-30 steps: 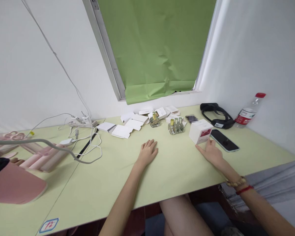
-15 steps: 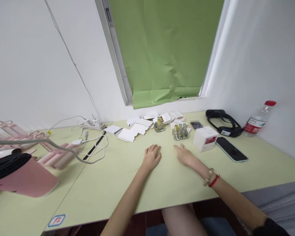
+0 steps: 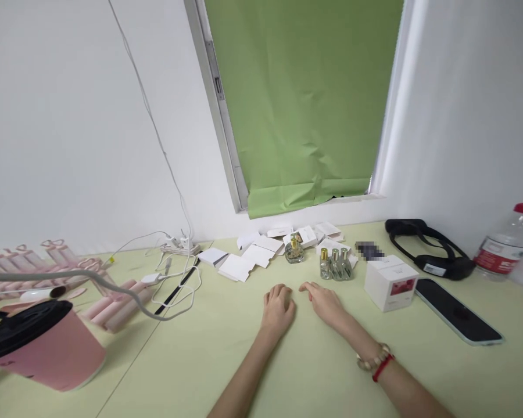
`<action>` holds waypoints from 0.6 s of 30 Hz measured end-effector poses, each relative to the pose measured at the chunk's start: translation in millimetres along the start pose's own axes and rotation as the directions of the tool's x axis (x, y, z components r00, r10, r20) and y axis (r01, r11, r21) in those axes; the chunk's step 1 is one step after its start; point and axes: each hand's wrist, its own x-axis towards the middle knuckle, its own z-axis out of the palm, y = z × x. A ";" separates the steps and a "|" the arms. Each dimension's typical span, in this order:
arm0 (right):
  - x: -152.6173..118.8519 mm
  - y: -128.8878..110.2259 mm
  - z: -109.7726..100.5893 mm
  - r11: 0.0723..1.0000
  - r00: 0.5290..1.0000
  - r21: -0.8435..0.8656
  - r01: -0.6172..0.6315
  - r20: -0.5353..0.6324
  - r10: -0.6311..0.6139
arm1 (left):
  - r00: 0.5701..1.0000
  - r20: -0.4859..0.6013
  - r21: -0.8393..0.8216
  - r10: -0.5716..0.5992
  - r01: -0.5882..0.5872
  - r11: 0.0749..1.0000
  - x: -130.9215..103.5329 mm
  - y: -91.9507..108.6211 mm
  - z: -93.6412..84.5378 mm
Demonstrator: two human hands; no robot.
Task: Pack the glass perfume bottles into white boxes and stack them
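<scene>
The person's left hand (image 3: 278, 309) rested on the pale yellow-green flat table (image 3: 218, 348), its fingers curved and a little bit apart. The right hand (image 3: 325, 303) lay just beside it, at about three o'clock, its fingers loose and a little apart, pointing to ten o'clock. Three small clear glass bottles with shiny gold and silver caps (image 3: 335, 270) stood near the right hand, at one o'clock, close together. A white cardboard cube box with a pink-red picture (image 3: 391, 283) sat at two o'clock from that hand, and a flat black phone with a pale green edge (image 3: 458, 310) lay at three o'clock. From the left hand, a round clear glass bottle with a gold cap (image 3: 294, 252) stood at twelve o'clock, and flat white card pieces (image 3: 237, 267) lay at eleven.
</scene>
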 end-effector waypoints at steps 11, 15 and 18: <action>4.3 -26.0 10.7 0.988 0.986 -0.022 -0.154 -0.063 0.152 | 0.982 0.064 -0.008 0.178 -0.178 0.984 57.1 13.5 25.3; 5.6 -27.4 8.1 0.969 0.965 -0.006 -0.246 -0.094 0.244 | 0.974 0.044 -0.010 0.222 -0.222 0.975 85.1 14.2 34.4; 8.0 -27.1 7.4 0.961 0.960 -0.046 -0.274 -0.076 0.270 | 0.960 -0.002 0.070 0.279 -0.278 0.958 106.3 14.8 40.4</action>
